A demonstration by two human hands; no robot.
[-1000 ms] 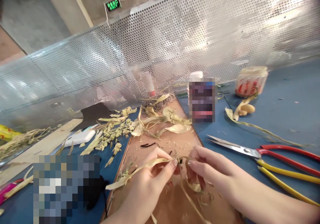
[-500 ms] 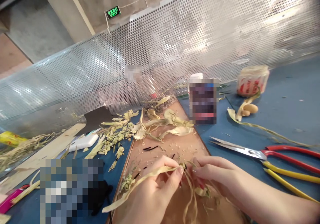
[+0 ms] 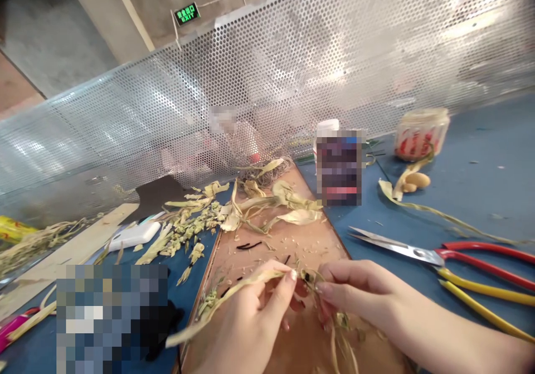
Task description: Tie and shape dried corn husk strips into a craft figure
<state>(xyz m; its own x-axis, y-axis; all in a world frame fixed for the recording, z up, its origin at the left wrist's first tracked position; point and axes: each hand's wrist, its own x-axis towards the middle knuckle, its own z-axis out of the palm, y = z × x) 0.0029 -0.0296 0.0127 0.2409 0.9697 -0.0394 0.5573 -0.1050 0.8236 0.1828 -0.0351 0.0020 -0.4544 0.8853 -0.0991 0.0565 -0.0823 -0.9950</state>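
Observation:
My left hand pinches a long pale dried leaf strip between thumb and fingers; its loose end trails to the lower left. Close beside it on the right, my right hand grips a thin part of a small dried plant bundle, fingertips pressed together. Below my right hand, thin strips hang down. Both hands are over a brown board scattered with crumbs and short black pieces.
Red-handled scissors and a yellow-handled tool lie right on the blue table. Dried leaves are heaped behind. A glass jar, a white device and a perforated metal screen stand around.
The hanging strips have shifted right, below my right hand. My hands have moved slightly left and a little apart, and the view has shifted slightly.

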